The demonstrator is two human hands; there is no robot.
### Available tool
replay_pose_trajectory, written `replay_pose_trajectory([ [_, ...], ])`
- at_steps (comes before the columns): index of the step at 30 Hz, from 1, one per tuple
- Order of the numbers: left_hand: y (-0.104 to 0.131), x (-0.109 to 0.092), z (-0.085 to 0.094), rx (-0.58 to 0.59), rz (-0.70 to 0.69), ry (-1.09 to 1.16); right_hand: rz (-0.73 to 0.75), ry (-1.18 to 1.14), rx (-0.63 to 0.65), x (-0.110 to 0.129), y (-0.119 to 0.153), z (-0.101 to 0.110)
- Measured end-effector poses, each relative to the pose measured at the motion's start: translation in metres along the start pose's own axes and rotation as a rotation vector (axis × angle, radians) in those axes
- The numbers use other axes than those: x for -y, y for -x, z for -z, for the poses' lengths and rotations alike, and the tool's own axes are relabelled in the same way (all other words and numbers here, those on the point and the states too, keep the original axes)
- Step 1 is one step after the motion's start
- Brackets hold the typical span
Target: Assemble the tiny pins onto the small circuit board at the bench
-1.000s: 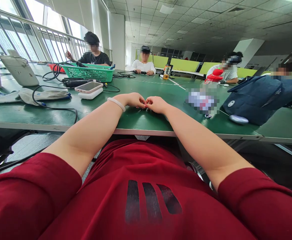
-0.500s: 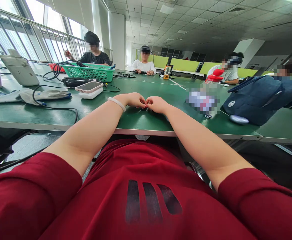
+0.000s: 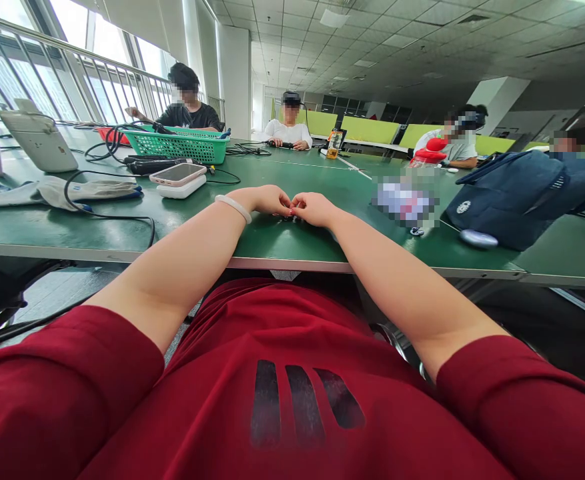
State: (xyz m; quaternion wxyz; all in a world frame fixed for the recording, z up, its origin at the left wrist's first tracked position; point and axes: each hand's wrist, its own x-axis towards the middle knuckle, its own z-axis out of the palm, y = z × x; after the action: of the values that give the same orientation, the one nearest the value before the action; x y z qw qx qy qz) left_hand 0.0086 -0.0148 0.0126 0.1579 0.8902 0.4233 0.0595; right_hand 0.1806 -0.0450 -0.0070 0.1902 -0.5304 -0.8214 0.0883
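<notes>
Close to the front edge of the green table (image 3: 292,248), my left hand (image 3: 271,200) and my right hand (image 3: 316,209) meet fingertip to fingertip. Both are closed in a pinch, low over the tabletop. Whatever lies between the fingertips is too small and too covered by them to name. A pale band (image 3: 235,207) circles my left wrist.
Left of my hands lie a phone (image 3: 178,174) on a white case, gloves (image 3: 67,191) and a cable. Behind them stands a green basket (image 3: 177,146). On the right are a blurred packet (image 3: 405,200) and a navy backpack (image 3: 522,193). Several people sit beyond.
My hands keep the same pinched pose with hardly any movement. At the far left, the seated person's raised hand has lowered slightly.
</notes>
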Motion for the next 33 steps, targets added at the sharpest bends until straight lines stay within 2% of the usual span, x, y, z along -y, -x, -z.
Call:
replay_pose_trajectory([
  [33,-0.0002,-0.0014,-0.0002,-0.005,0.010,-0.034,-0.013,0.011,-0.001,0.0037,0.0025,0.0006],
])
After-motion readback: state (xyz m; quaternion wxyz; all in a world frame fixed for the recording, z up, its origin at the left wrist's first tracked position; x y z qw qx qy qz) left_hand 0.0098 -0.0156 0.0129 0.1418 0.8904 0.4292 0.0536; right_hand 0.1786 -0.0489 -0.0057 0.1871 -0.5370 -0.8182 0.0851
